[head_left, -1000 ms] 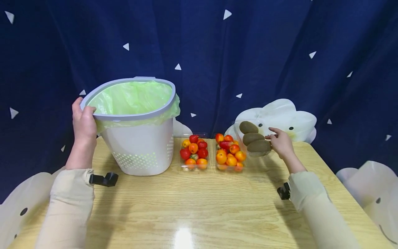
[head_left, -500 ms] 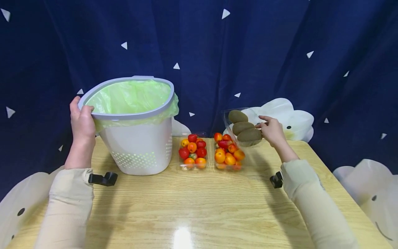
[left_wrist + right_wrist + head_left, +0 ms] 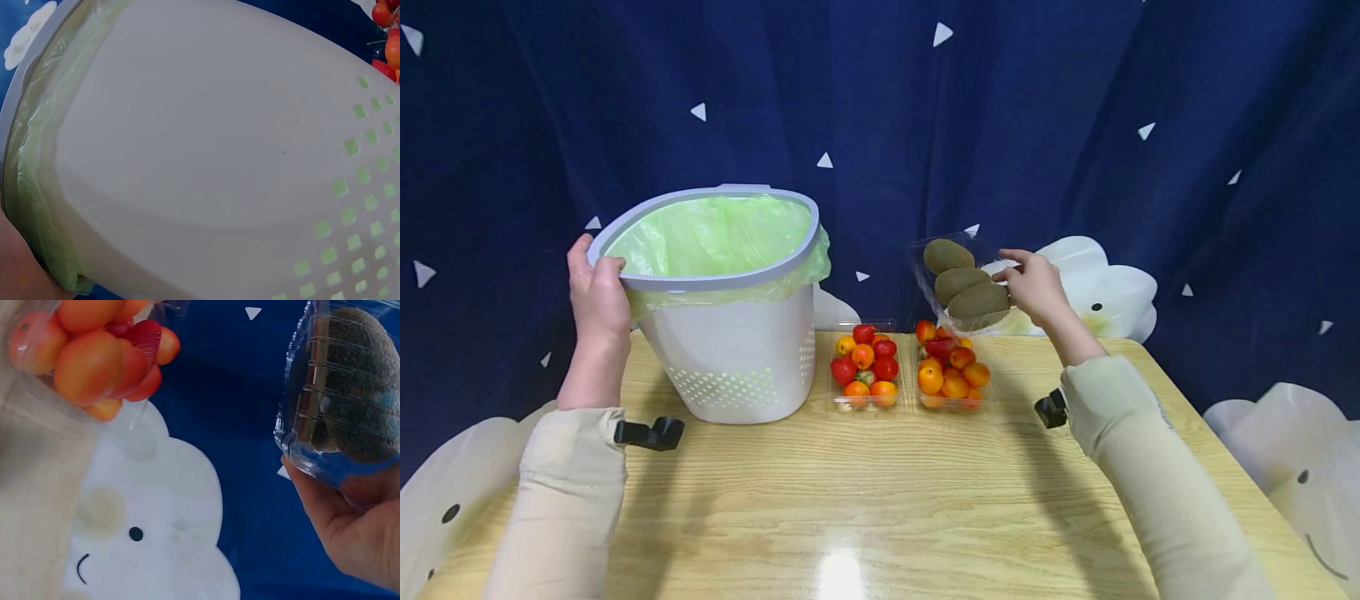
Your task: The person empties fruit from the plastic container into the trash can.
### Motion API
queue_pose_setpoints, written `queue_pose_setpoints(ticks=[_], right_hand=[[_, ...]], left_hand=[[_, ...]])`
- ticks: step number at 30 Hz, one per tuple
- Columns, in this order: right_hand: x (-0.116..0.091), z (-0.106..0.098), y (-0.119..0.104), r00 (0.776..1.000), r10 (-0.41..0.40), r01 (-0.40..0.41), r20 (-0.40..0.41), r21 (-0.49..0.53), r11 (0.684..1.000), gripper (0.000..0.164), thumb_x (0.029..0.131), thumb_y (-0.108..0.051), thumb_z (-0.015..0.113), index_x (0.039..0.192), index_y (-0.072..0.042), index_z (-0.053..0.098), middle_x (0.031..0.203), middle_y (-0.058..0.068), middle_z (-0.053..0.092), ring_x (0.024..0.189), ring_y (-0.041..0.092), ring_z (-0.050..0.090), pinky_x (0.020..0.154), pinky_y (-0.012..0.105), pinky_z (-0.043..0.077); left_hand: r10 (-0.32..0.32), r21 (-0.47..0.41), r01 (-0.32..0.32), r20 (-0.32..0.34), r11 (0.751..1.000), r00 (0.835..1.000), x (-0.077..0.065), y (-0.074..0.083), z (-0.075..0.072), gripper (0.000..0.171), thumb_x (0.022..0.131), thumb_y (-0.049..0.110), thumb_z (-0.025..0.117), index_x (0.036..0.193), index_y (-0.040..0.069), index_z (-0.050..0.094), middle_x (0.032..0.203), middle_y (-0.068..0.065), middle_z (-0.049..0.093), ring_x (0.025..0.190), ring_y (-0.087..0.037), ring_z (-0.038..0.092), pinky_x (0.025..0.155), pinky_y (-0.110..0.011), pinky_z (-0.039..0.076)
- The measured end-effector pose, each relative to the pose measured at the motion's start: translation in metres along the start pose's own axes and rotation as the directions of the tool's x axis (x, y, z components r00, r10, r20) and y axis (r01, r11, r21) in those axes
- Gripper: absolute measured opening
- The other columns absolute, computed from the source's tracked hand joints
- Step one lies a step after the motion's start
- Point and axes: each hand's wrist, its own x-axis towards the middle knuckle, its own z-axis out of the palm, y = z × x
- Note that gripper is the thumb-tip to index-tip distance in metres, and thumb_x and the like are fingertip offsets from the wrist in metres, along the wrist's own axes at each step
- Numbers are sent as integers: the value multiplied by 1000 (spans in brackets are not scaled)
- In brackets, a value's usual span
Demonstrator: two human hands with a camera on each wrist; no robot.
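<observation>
My left hand (image 3: 601,304) grips the rim of a white trash bin (image 3: 730,350), thumb over the near side; a pale green bag (image 3: 715,237) lines it. My right hand (image 3: 1036,287) holds a clear plastic box (image 3: 294,394) by its right edge, raised above the table and tilted. Several brown kiwis (image 3: 962,285) show inside that box, and in the right wrist view they sit behind its ribbed wall. Below it stands a clear box of orange and red fruits (image 3: 955,383). Another box of strawberries and orange fruits (image 3: 865,358) stands between that one and the bin.
The wooden table (image 3: 850,483) has its back edge just behind the fruit boxes. A dark blue curtain (image 3: 880,125) with white triangles hangs behind it. White cloud shapes (image 3: 1097,267) show past the table's back and sides.
My right hand has carried the kiwi box up and to the left, from right of the orange fruit box to above it. The left hand keeps its grip on the bin rim.
</observation>
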Motion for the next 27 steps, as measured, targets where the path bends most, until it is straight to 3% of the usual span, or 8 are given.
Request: queue_pose_setpoints(ticks=[5,9,14,18,27], right_hand=[[5,3,-18,999,-50,49,-16,-51,997,44,92,-3,33,135,-4,41,107,23,63,46,3,39,46,18,35],[8,5,-33,998,-64,62,-27,-79,995,44,92,-4,34,135,-6,42,106,20,64,40,5,32,43,20,30],[12,7,-52,997,-70,66,-44,-82,994,43,92,-4,36,134,-8,45,104,18,66,64,11,55,51,19,37],[14,10,-67,998,-57,54,-39,-70,996,43,93,-6,36,135,-9,44,105,16,66,88,19,60,59,18,42],[20,16,-97,998,-58,57,-40,-29,998,44,91,-4,38,134,-10,45,107,14,65,85,15,58,54,17,40]], left_hand=[[6,11,-6,-3,1000,1000,-2,-1,-1,56,90,26,30,144,21,16,149,1,21,130,-10,22,107,-24,14],[11,7,-11,4,1000,1000,-3,-1,0,56,91,27,30,144,21,16,149,1,20,132,-11,21,108,-26,13],[15,4,-15,-1,1000,1000,-2,-2,1,55,91,26,30,144,21,16,149,1,21,132,-11,22,107,-24,13],[14,6,-14,-12,1000,1000,-2,-1,0,55,90,26,30,144,21,17,149,1,21,132,-10,22,107,-23,13],[14,1,-14,-32,1000,999,0,1,0,55,89,23,31,143,20,20,148,0,25,130,-9,25,105,-21,16]])
